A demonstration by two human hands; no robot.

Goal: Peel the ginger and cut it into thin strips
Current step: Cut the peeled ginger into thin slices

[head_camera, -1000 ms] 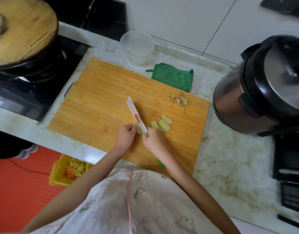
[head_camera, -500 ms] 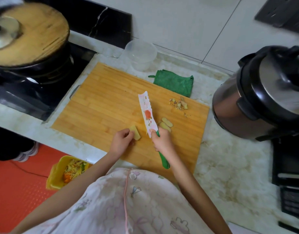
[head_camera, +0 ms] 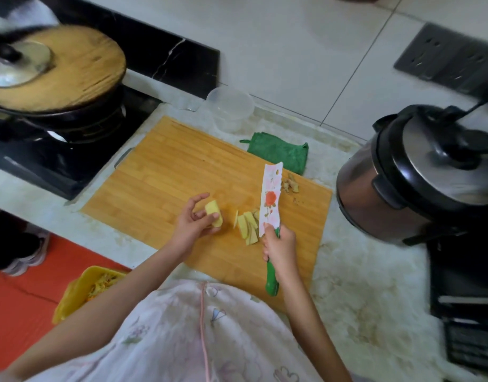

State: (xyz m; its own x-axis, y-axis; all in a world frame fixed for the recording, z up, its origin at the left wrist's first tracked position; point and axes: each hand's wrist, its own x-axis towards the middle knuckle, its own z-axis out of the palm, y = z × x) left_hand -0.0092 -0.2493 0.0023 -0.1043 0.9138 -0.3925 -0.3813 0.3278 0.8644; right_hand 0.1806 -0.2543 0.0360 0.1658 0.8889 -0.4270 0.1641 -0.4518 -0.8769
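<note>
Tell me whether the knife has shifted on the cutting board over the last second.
Yes. The knife has swung right across the cutting board, its tip now beside the peel scraps.

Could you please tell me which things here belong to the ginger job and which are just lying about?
For the job: ginger piece, ginger slices, knife, cutting board, peelings.
Lying about: green cloth, plastic container, pressure cooker, covered wok.

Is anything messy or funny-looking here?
Nothing is broken or spilled. A small heap of ginger peelings lies at the far right edge of the cutting board, and the green cloth behind it is crumpled. That is just cooking mess.
</note>
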